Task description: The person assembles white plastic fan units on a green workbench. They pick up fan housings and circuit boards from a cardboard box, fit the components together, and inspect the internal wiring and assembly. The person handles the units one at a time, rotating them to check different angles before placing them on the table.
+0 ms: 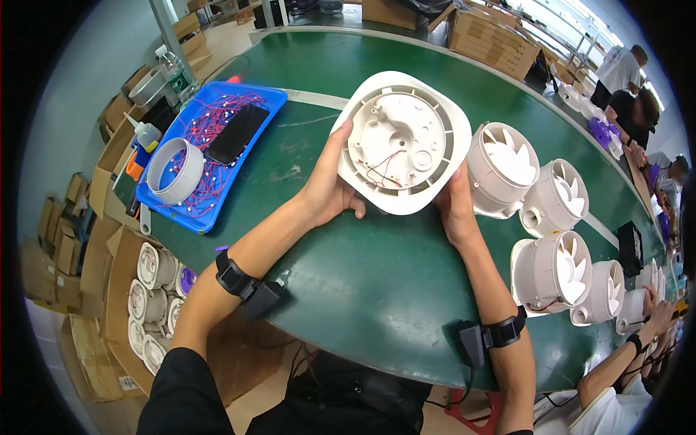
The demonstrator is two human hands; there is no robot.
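Both my hands hold up a white round-cornered plastic fan housing (401, 140) over the green table (377, 275), its inner side facing me. Inside it I see a round plate with thin red and black wires. My left hand (335, 187) grips its left edge, thumb on the rim. My right hand (455, 209) grips its lower right edge. Each wrist wears a black strap with a small box.
A blue tray (197, 210) at left holds red wires, a black phone (238, 134) and a white ring (176, 170). White fan units (502, 168) line the right side. A cardboard box of white parts (152, 304) stands lower left. Other people work at right.
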